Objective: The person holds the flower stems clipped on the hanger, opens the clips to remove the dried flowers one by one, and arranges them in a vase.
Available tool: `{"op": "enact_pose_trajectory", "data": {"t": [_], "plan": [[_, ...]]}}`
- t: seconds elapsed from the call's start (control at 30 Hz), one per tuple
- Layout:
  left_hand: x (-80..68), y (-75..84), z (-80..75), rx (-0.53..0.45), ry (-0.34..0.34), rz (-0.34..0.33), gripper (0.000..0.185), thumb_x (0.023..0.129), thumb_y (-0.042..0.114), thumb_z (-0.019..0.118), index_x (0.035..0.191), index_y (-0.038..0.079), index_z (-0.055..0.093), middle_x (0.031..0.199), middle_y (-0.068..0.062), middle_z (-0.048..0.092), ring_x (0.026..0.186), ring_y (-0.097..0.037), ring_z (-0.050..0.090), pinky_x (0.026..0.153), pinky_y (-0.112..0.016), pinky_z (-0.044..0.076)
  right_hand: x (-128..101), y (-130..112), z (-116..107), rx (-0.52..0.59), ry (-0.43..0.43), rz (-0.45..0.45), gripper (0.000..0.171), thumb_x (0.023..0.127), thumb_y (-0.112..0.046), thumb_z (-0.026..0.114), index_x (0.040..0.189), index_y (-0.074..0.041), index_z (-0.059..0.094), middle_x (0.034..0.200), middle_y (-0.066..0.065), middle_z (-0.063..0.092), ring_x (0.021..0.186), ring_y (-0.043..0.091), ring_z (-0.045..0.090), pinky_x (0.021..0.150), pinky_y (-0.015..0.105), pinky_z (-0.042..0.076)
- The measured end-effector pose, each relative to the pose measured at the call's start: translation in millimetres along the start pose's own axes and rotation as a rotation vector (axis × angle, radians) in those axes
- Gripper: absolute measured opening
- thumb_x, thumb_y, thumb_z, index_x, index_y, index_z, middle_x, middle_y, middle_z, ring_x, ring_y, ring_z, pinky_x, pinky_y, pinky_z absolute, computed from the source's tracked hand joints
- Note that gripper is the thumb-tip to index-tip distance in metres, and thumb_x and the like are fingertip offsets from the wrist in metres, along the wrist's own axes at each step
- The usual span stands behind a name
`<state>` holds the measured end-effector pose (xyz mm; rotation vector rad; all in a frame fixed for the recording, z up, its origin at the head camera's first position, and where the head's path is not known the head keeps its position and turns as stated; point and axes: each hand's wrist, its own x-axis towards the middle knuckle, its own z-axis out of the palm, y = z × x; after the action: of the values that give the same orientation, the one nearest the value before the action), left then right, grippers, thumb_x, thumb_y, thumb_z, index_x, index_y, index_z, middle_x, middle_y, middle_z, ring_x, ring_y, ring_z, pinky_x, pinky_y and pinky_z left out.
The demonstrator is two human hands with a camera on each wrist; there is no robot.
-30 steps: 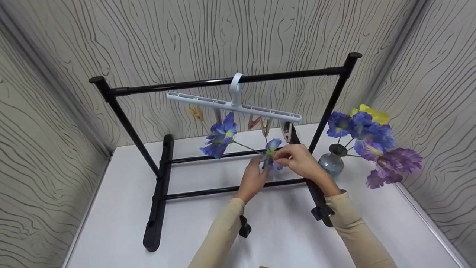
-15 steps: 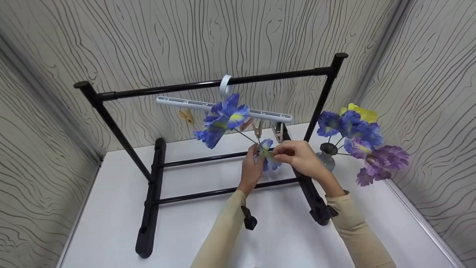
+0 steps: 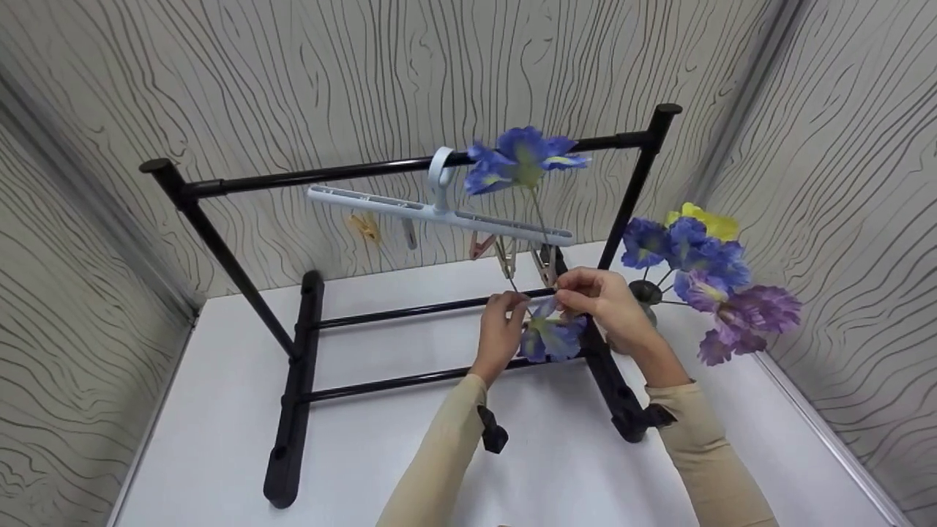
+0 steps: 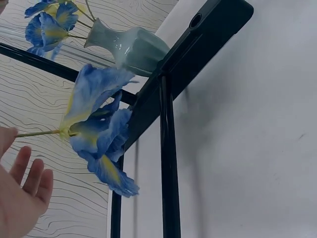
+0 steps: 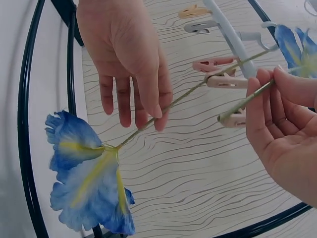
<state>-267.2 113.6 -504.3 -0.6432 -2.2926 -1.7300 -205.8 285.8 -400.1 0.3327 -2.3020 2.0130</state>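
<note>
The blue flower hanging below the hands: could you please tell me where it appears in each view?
Head: blue flower centre, below both hands.
Left wrist: left of centre, before the black rack.
Right wrist: lower left, on its stem.
Shared landmark: the black rack.

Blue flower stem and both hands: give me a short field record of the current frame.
left hand: pinches the stem of the lower blue flower
right hand: pinches the stem of the upper blue flower
clip hanger: white, hooked on the black rack's top bar, pegs hanging below
vase: right of the rack, holds blue, purple and yellow flowers
surface: white tabletop
</note>
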Motion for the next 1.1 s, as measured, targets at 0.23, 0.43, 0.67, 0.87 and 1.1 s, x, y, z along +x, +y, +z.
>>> {"op": "enact_pose_trajectory", "data": {"t": [0.23,0.43,0.67,0.87,1.1], "plan": [[-0.8,-3.8,-5.8,0.014,0.008,0.032,0.010,0.104,0.005,0.061,0.103,0.002,0.070,0.098,-0.009,0.072,0.091,-0.018,0.068,0.081,-0.031,0.055,-4,12,-15,0.176,0.073,-0.015,0.007,0.099,0.004,0.064,0.102,0.009,0.059,0.086,0.008,0.068,0.077,0.018,0.070,0.074,0.033,0.062],[-2.5,-5.2,-10.1,0.064,0.012,0.052,0.008,0.102,0.003,0.063,0.099,0.003,0.071,0.093,-0.006,0.071,0.086,-0.016,0.068,0.075,-0.029,0.055,-11,21,-31,0.300,0.182,-0.018,0.007,0.100,0.010,0.058,0.102,0.003,0.059,0.090,0.011,0.065,0.080,0.020,0.068,0.075,0.036,0.063],[-1.8,-4.9,-13.5,0.069,-0.004,0.063,0.009,0.102,0.005,0.064,0.099,0.003,0.072,0.093,-0.006,0.071,0.087,-0.018,0.068,0.079,-0.032,0.056,-17,26,-48,0.309,0.266,-0.066,0.025,0.099,0.014,0.058,0.120,0.001,0.064,0.093,0.009,0.063,0.083,0.020,0.068,0.075,0.036,0.063],[-1.3,-6.1,-14.5,0.078,-0.002,0.072,0.008,0.102,0.004,0.065,0.098,0.003,0.072,0.091,-0.005,0.071,0.084,-0.016,0.067,0.077,-0.031,0.056,-21,30,-57,0.263,0.310,-0.081,0.017,0.099,0.012,0.059,0.111,0.003,0.065,0.094,0.009,0.066,0.083,0.020,0.070,0.079,0.035,0.062],[-1.0,-7.6,-14.9,0.082,-0.012,0.058,0.008,0.101,0.003,0.065,0.098,0.004,0.072,0.091,-0.004,0.070,0.084,-0.012,0.065,0.077,-0.028,0.055,-22,33,-68,0.262,0.481,-0.164,0.009,0.099,0.006,0.065,0.105,0.012,0.064,0.087,0.009,0.070,0.078,0.019,0.073,0.074,0.029,0.062]]}}
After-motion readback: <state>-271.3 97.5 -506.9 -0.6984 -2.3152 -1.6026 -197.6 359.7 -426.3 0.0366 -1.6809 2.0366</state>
